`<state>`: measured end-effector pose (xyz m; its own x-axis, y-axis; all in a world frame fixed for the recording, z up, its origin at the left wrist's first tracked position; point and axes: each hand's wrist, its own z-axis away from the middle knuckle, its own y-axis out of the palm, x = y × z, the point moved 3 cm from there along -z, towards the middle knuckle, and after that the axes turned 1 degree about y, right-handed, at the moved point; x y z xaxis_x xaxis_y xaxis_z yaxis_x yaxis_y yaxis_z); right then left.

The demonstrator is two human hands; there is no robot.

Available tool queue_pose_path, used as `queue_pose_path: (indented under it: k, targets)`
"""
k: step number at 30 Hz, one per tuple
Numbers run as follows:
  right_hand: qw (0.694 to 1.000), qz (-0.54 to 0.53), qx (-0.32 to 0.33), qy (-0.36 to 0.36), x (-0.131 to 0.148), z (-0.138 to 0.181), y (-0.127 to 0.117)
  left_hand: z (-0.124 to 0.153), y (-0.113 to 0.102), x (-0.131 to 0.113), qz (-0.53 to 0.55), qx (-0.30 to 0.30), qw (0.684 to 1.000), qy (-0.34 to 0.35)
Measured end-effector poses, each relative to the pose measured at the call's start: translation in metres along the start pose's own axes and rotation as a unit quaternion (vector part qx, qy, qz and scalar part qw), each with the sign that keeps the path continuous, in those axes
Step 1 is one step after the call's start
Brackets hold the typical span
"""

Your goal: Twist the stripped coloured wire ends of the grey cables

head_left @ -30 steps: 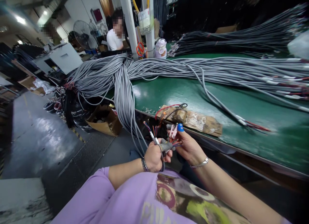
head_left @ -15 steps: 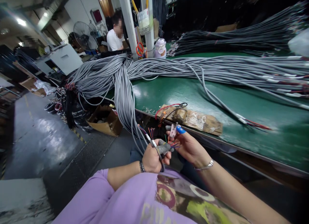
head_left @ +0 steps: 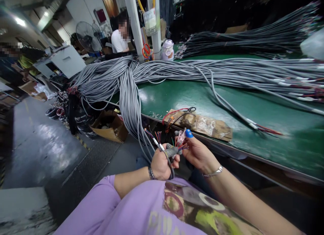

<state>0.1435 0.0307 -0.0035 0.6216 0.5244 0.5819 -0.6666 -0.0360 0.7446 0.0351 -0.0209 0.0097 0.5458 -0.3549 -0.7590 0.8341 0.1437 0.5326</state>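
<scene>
Left fingers [head_left: 176, 159] grip gray cables [head_left: 172, 174] while right fingers [head_left: 188, 133] pinch what seems a pink clip [head_left: 181, 137]

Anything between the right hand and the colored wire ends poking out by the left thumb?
Nothing visible. The right hand holds a pink clip-like tool close beside the colored wire ends at the left hand. Can't tell whether tool and wires touch.

Cable workshop, grey cables [head_left: 130, 96] heaped along a green workbench [head_left: 177, 93], black cable bundles [head_left: 240, 42] behind, large fan [head_left: 87, 35]
</scene>
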Motion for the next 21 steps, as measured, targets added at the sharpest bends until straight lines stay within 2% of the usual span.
queue_pose_path:
  k: [10,16,21]
  targets:
    - [0.999,0.008,-0.037,-0.038,0.000,-0.005,-0.002,-0.002,0.000,0.004,-0.023,-0.018,1.000,-0.010]
    - [0.998,0.029,-0.016,-0.051,-0.001,0.000,-0.001,0.000,-0.004,0.004,-0.052,-0.016,0.998,-0.002]
    - [0.999,0.043,0.033,-0.004,0.002,0.010,-0.006,0.005,-0.008,0.002,-0.050,-0.014,0.999,0.001]
